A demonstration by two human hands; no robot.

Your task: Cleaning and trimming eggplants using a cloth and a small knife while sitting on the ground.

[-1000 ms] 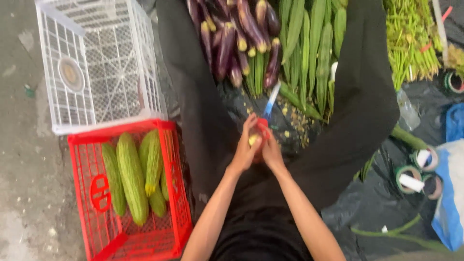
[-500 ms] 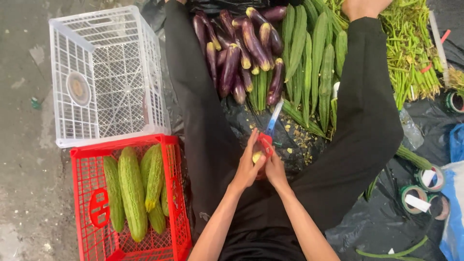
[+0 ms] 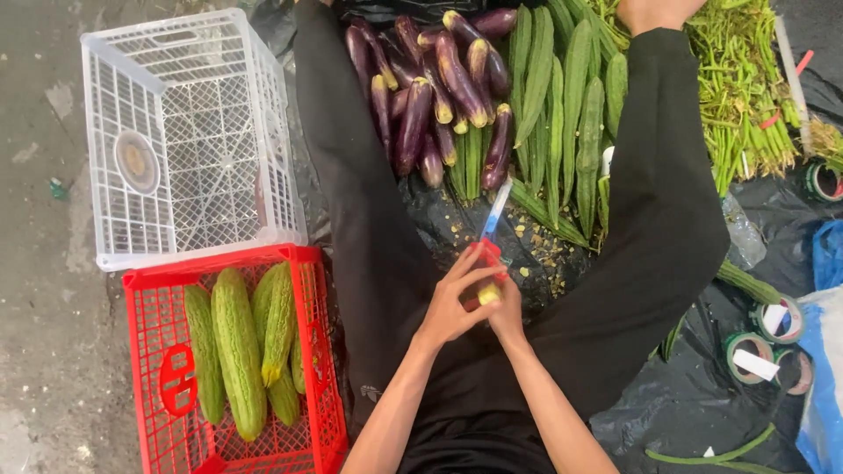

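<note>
Sitting on the ground with legs in black trousers (image 3: 369, 228) spread wide, the person held both hands together over the lap. The left hand (image 3: 452, 303) was curled around a small yellowish piece of vegetable (image 3: 488, 294), fingers closed over it from the left. The right hand (image 3: 507, 312) pressed against it from the other side, clenched on the red handle of a small knife (image 3: 492, 230), whose pale blue blade pointed away from the body toward the vegetables ahead. The yellowish piece sat between the two hands, just under the knife handle.

Small yellowish scraps (image 3: 536, 254) lay scattered on the black plastic sheet (image 3: 685, 404) between the legs. Beyond them, a heap of purple eggplants (image 3: 439, 88) lay near the far edge of the sheet, with long ridged green gourds (image 3: 571, 105) just beside it on the right. A bundle of thin green stalks (image 3: 746, 96) lay farther right, past the right leg.

To the left of the left leg stood a red plastic crate (image 3: 158, 351) holding several bitter gourds (image 3: 237, 351), and touching its far side was a white plastic crate (image 3: 189, 132) tipped on its side. Near the sheet's right edge lay some rolls of green tape (image 3: 764, 338).
</note>
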